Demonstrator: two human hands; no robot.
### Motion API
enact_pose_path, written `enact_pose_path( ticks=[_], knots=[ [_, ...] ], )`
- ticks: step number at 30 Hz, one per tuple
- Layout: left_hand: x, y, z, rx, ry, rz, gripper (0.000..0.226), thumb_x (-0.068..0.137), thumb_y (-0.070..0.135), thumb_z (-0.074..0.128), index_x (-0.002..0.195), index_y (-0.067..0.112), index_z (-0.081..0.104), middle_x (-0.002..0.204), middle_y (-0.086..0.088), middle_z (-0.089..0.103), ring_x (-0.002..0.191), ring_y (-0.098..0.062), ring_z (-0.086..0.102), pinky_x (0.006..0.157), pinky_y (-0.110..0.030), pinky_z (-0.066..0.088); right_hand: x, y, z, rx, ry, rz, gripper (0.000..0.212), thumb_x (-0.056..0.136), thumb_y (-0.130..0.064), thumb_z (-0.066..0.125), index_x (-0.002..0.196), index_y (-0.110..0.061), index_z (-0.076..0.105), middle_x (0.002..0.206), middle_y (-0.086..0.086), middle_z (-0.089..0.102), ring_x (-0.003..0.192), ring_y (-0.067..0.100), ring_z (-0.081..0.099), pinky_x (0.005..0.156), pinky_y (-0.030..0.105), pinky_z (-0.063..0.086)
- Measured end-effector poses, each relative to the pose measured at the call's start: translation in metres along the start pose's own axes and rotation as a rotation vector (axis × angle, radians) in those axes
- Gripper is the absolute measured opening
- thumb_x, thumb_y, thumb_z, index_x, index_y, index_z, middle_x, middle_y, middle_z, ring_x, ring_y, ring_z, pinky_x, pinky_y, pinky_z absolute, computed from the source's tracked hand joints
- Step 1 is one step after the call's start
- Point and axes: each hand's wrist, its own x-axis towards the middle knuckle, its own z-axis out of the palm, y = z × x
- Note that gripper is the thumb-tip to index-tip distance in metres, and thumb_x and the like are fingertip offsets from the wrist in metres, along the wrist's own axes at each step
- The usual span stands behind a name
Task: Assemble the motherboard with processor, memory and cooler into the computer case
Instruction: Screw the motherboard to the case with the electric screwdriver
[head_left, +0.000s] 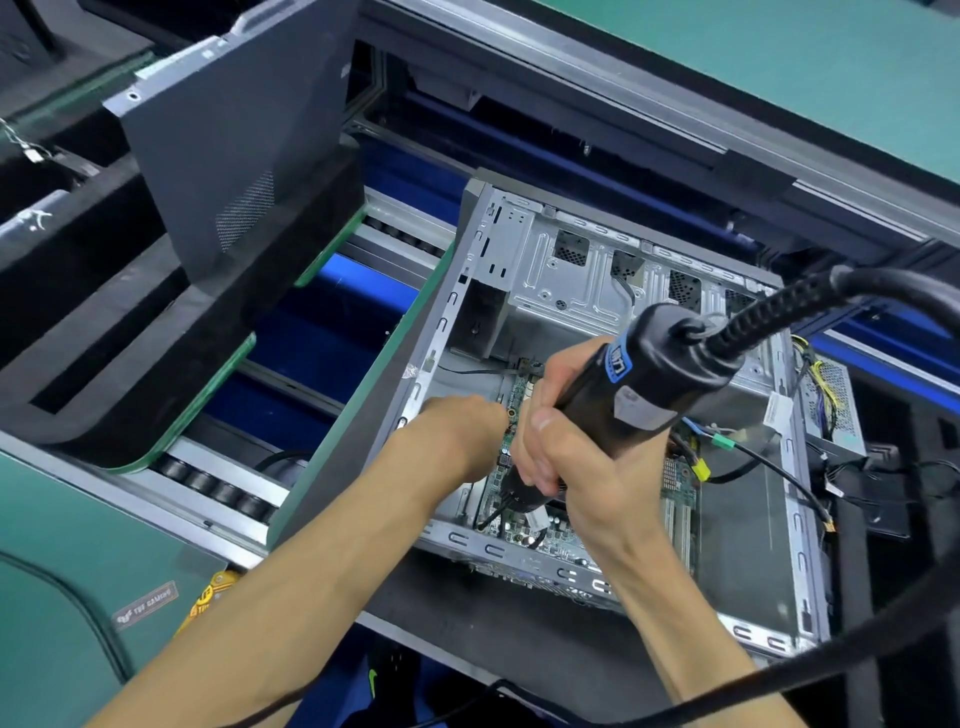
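Green motherboard (524, 467) already sits inside the open grey steel case (597, 291); looks like screwing-down stage. Right hand (566, 457) grips the black electric screwdriver (639, 384), left hand (462, 431) reaches beside the tip, grip unclear. Cooler not visible.

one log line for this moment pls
stage: screwing motherboard into case | right hand: grips electric screwdriver | left hand: at board edge, fingers hidden
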Motion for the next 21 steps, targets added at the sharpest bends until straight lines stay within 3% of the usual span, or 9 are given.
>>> enact_pose_path(
  ticks=[2,7,12,15,18,21],
  knots=[
    [0.000,0.000,0.000,0.007,0.000,0.004,0.021,0.100,0.010,0.043,0.116,0.009,0.056,0.102,-0.006,0.064,0.087,-0.025,0.058,0.082,-0.036,0.049,0.000,0.001,0.001,-0.014,-0.003,-0.005,0.016,0.075,-0.014,0.060,0.073,-0.030,0.061,0.056,-0.011,0.048,0.044,0.015,0.040,0.055,0.033,0.037],
    [0.010,-0.003,0.007,0.129,0.015,0.059,0.024,0.098,0.007,0.043,0.119,0.008,0.053,0.090,-0.002,0.053,0.078,-0.024,0.052,0.070,-0.035,0.043,-0.008,0.002,-0.004,0.010,0.067,0.003,0.014,0.073,-0.016,0.062,0.077,-0.029,0.065,0.056,-0.012,0.051,0.044,0.014,0.043,0.056,0.031,0.039],
    [0.015,-0.005,0.010,0.125,0.008,0.064,0.022,0.096,0.007,0.044,0.114,0.009,0.056,0.082,0.000,0.051,0.076,-0.025,0.051,0.069,-0.035,0.045,-0.008,0.001,-0.002,-0.009,0.083,-0.002,0.017,0.075,-0.015,0.060,0.078,-0.031,0.065,0.055,-0.013,0.050,0.043,0.013,0.041,0.054,0.030,0.039],
    [0.015,-0.006,0.011,0.095,0.012,0.056,0.024,0.096,0.008,0.044,0.115,0.012,0.057,0.098,-0.004,0.062,0.083,-0.026,0.056,0.073,-0.036,0.048,-0.005,-0.001,-0.002,0.019,0.055,-0.031,0.025,0.079,-0.011,0.057,0.091,-0.030,0.067,0.052,-0.014,0.048,0.038,0.011,0.040,0.050,0.026,0.038],
    [0.014,-0.003,0.011,0.083,0.072,0.045,0.032,0.092,0.005,0.043,0.120,0.011,0.056,0.115,-0.011,0.061,0.100,-0.032,0.061,0.075,-0.036,0.043,-0.004,-0.004,-0.010,0.082,0.117,0.002,0.037,0.080,-0.010,0.057,0.114,-0.018,0.068,0.047,-0.007,0.043,0.035,0.015,0.035,0.049,0.025,0.037],
    [0.013,0.001,0.007,-0.006,0.223,0.062,0.034,0.086,0.001,0.045,0.113,0.012,0.062,0.110,-0.013,0.064,0.095,-0.033,0.064,0.076,-0.036,0.048,-0.008,-0.014,-0.027,0.193,0.221,-0.003,0.039,0.077,-0.010,0.055,0.115,-0.002,0.062,0.046,-0.004,0.041,0.037,0.015,0.034,0.050,0.025,0.036]
  ],
)
